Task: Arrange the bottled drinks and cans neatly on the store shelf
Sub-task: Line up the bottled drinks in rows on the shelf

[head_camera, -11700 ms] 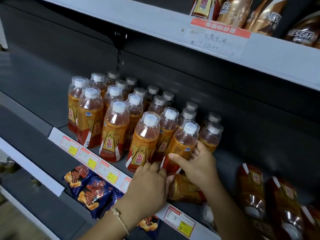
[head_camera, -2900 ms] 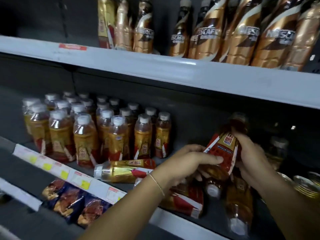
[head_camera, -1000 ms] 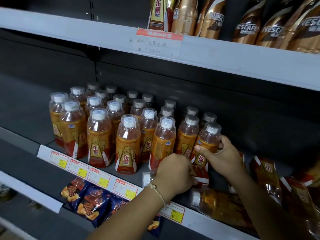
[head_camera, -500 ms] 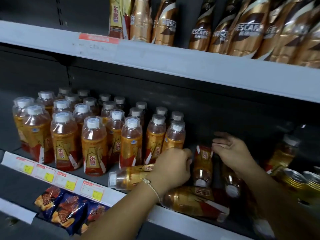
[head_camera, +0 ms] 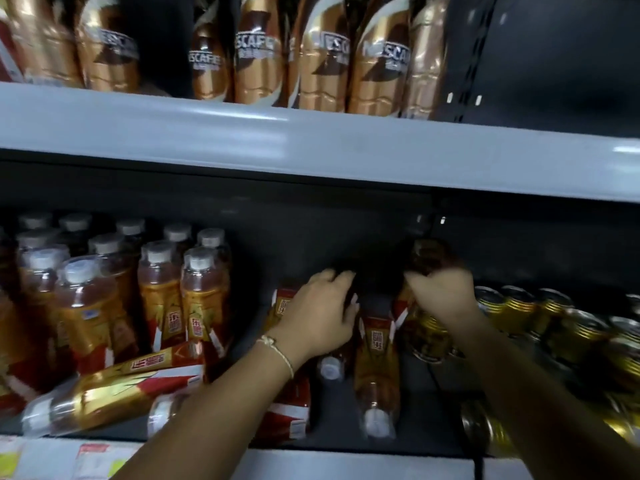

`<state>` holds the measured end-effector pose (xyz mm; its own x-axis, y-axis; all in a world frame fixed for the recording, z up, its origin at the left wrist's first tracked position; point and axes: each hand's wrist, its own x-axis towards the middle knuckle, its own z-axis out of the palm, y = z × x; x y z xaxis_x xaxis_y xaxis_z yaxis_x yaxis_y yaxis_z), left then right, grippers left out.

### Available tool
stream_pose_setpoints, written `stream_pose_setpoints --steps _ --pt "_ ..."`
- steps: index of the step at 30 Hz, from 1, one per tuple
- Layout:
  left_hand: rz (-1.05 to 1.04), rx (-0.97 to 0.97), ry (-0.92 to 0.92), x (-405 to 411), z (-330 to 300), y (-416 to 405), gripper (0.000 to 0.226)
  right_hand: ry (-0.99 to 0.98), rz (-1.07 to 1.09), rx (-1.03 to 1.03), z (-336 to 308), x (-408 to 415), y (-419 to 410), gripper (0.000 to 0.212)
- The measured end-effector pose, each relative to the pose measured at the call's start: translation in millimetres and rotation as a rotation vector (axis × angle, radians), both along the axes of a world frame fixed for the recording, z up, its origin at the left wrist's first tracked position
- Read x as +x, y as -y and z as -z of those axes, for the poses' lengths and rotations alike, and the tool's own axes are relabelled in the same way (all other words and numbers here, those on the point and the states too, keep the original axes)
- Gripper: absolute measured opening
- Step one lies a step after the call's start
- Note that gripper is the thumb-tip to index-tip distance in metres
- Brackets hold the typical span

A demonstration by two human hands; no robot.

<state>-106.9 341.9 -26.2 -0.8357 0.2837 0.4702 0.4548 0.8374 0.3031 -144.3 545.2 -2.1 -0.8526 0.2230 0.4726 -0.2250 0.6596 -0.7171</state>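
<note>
Orange drink bottles with white caps stand in rows at the shelf's left. Other bottles lie on their sides: one crosswise at the front left, one with its cap toward me. My left hand curls over the top of another lying bottle with a red label. My right hand grips a dark, tilted bottle near the shelf's back wall. Gold cans crowd the shelf just right of that hand, partly blurred.
The grey upper shelf hangs close above my hands and carries gold Nescafe bottles. Price tags line the lower shelf's front edge. A dark gap lies between the standing bottles and my left hand.
The view has swung right and nearer. My left hand left the front lying bottle and reached onto another one; my right hand moved right and back and took a tilted bottle.
</note>
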Motion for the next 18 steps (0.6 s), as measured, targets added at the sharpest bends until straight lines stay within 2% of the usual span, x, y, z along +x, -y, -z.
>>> stream_pose_setpoints --steps 4,7,14,18 --pt "0.018 0.009 0.05 -12.4 0.3 -31.5 0.057 0.082 0.033 0.097 2.0 -17.3 -28.8 0.012" --pt "0.006 -0.013 0.092 -19.7 0.6 -51.2 0.059 0.151 -0.003 0.072 9.2 -30.5 -40.8 0.015" --pt "-0.042 -0.093 0.184 -23.5 5.9 -75.4 0.056 0.295 -0.086 0.164 27.3 -51.5 -45.3 0.054" --pt "-0.072 -0.096 0.192 -24.4 7.8 -74.5 0.053 0.315 -0.092 0.188 29.3 -60.6 -49.5 0.048"
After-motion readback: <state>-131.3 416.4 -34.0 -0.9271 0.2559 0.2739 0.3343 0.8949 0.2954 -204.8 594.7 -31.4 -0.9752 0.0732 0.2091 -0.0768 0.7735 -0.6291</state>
